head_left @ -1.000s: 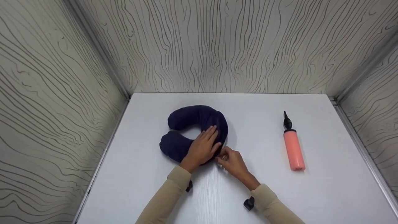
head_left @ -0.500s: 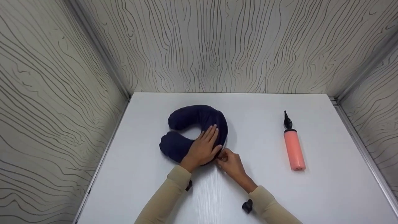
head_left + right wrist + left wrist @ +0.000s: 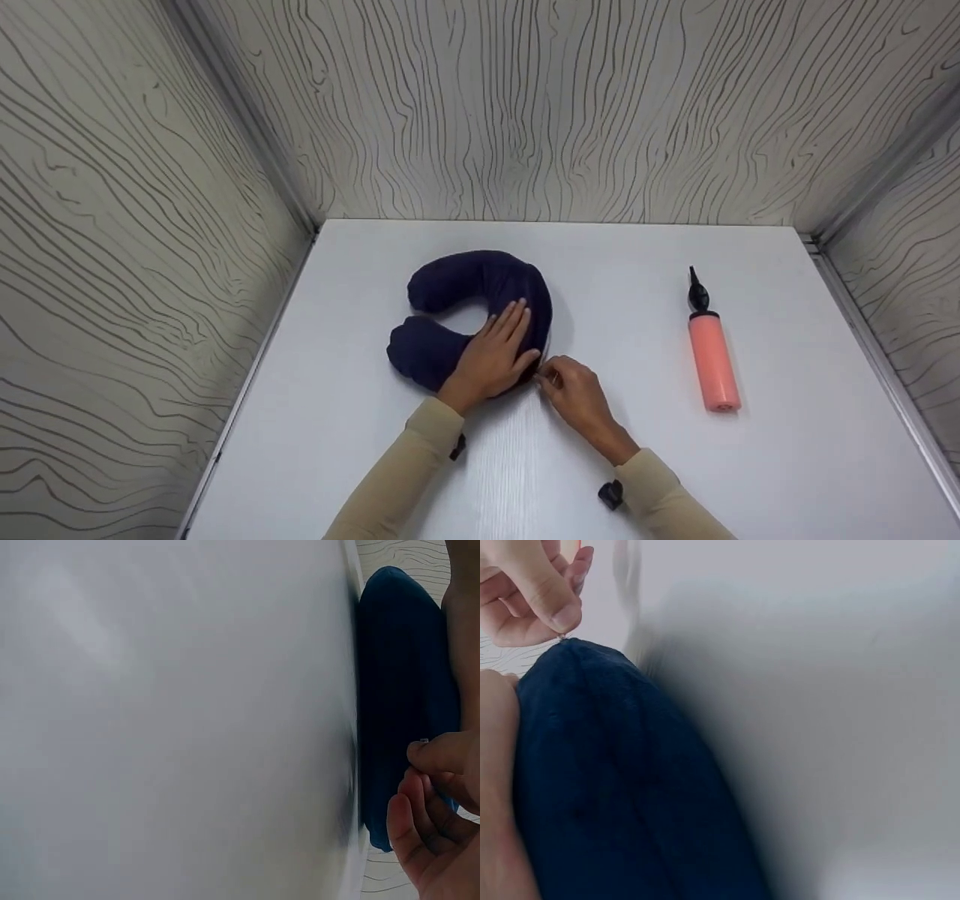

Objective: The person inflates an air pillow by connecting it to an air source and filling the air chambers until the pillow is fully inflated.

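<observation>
A navy U-shaped neck pillow [image 3: 457, 276] lies on the white table, its opening facing left. My left hand [image 3: 489, 366] presses flat on its lower right part with straight fingers. At the pillow's right edge, my right hand [image 3: 579, 391] pinches a tiny zipper pull between thumb and curled fingers. In the left wrist view only a small metallic bit of that zipper pull [image 3: 562, 637] shows at the thumb tip, right at the pillow's corner. A thin whitish strip runs along the pillow's edge above the right fingertips.
A pink hand pump [image 3: 714, 364] with a black nozzle lies on the right of the white table [image 3: 630, 300]. Wood-grain patterned panels [image 3: 517, 112] stand behind and at both sides, with metal rails at the corners.
My right hand has shifted slightly to the right along the pillow's edge, still pinching. My left hand stays pressed on the pillow. The pump lies still.
</observation>
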`<state>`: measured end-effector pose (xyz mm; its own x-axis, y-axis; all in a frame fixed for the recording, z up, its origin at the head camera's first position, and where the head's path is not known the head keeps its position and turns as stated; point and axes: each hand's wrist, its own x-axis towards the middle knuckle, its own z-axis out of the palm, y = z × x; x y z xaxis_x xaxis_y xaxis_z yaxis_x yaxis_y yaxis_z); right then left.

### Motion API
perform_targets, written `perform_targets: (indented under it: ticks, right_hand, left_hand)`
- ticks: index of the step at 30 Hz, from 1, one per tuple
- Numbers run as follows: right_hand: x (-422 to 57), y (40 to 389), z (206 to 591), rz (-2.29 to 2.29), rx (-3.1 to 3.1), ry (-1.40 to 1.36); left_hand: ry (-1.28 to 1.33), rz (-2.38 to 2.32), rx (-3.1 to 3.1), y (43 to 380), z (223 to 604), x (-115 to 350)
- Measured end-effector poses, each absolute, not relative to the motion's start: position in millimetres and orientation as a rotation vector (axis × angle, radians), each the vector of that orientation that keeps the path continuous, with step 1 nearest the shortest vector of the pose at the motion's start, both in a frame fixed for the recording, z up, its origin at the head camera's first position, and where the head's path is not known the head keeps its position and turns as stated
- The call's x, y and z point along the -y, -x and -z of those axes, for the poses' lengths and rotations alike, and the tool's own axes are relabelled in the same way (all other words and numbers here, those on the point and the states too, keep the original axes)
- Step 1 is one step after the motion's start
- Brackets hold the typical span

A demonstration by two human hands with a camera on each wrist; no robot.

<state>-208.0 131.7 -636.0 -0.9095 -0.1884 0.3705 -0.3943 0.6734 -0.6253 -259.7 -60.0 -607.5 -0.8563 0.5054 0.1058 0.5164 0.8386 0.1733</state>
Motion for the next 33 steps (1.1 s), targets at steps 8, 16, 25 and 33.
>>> perform_targets:
  ticks: [8,16,25,33]
  right_hand:
    - [-138,220,634,-0.979,2.624,-0.390]
    - [-142,233,630,-0.947,2.607,-0.394]
    - [-143,246,628,-0.895,2.624,-0.361]
    - [-144,261,627,-0.871,2.631,-0.345]
  left_hand:
    - [0.822,0.258,2.971,262,611,56]
    - [0.808,0.249,2.941,264,609,53]
    - [0.777,0.219,2.980,264,611,53]
    - [0.781,0.169,2.941,270,612,52]
